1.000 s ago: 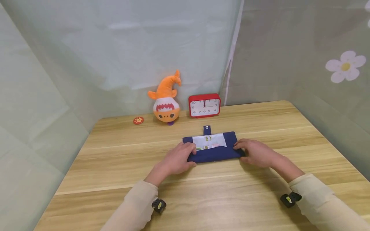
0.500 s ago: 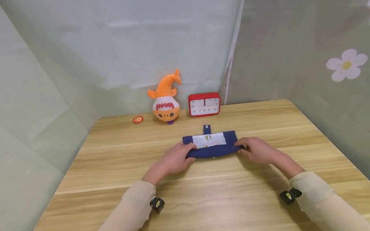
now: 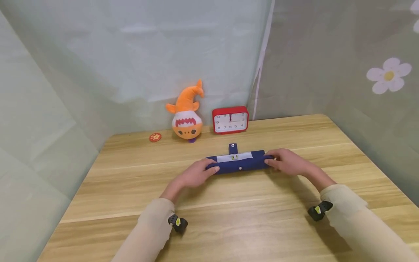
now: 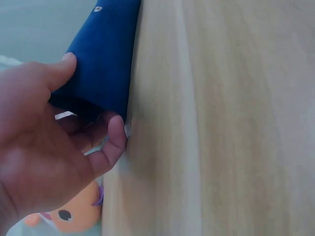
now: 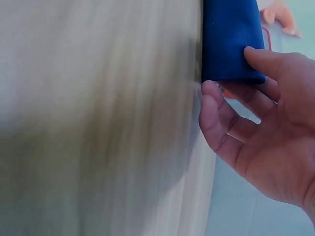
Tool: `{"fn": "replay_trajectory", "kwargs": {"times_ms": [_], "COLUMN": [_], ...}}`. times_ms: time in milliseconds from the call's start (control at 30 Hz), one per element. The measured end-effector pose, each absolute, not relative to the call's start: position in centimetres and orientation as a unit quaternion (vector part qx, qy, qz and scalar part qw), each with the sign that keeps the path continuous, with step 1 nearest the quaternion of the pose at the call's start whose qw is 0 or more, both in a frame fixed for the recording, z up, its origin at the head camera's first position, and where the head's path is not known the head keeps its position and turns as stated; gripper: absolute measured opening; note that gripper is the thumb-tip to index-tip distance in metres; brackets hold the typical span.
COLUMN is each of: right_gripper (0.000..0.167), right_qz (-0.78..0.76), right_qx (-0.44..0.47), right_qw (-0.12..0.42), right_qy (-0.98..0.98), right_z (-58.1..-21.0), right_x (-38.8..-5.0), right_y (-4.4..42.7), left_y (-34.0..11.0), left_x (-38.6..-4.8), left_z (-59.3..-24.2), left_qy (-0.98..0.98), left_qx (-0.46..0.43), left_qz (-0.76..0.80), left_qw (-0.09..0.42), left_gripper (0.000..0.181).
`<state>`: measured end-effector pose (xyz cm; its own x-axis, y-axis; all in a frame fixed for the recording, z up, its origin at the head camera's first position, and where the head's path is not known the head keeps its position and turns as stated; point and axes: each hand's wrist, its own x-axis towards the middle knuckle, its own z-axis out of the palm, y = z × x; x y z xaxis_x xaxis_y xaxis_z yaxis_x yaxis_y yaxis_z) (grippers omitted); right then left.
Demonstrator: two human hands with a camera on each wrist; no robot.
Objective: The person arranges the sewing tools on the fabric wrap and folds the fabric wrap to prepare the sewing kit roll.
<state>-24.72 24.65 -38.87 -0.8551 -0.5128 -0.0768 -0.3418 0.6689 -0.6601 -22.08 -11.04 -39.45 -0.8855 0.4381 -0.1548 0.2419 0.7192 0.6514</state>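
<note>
A dark blue fabric roll-up pouch (image 3: pixel 240 165) lies on the table, its near part rolled over so that only a narrow strip of white lining (image 3: pixel 244 155) shows. A short blue strap (image 3: pixel 233 149) with a metal snap sticks out from its far side, and another snap sits on the rolled front. At the pouch's left end, my left hand (image 3: pixel 195 173) grips the roll, thumb on the near face. The right end is pinched by my right hand (image 3: pixel 288 162); in the right wrist view its thumb presses the blue cloth (image 5: pixel 231 42) and the other fingers curl by the end.
Behind the pouch stand a red alarm clock (image 3: pixel 230 120) and an orange shark plush (image 3: pixel 187 112). A round red star badge (image 3: pixel 155 137) lies farther left on the wooden table (image 3: pixel 229 218). Pale cloth walls (image 3: pixel 157 54) border the table's back and sides.
Both hands have rolled the pouch's near edge forward, away from the person. Less white lining shows now, and the front snap has come into view on the roll.
</note>
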Motion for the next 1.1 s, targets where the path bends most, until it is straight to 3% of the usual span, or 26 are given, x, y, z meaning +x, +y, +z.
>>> {"fn": "replay_trajectory", "kwargs": {"times_ms": [233,433,767,1100], "right_gripper": [0.022,0.024,0.044,0.034], "right_qz": [-0.381,-0.378,-0.353,-0.352], "right_qx": [-0.171,-0.138,-0.083,-0.028], "right_qw": [0.167,0.161,0.162,0.171], "right_qy": [0.893,0.901,0.918,0.920], "right_z": [-39.2,-39.2,-39.1,-39.1], "right_x": [-26.0,-26.8,-27.7,-28.3], "right_y": [24.0,23.1,21.8,21.3], "left_y": [-10.8,-10.3,-9.4,-8.3], "left_x": [-22.5,-23.2,-24.2,-25.7], "left_z": [-39.8,-40.1,-40.5,-40.4], "left_qy": [0.898,0.893,0.887,0.931], "left_qx": [0.129,0.076,-0.013,-0.050], "left_qz": [0.392,0.425,0.452,0.350], "left_qw": [0.152,0.128,0.099,0.092], "left_gripper": [0.051,0.039,0.036,0.040]}}
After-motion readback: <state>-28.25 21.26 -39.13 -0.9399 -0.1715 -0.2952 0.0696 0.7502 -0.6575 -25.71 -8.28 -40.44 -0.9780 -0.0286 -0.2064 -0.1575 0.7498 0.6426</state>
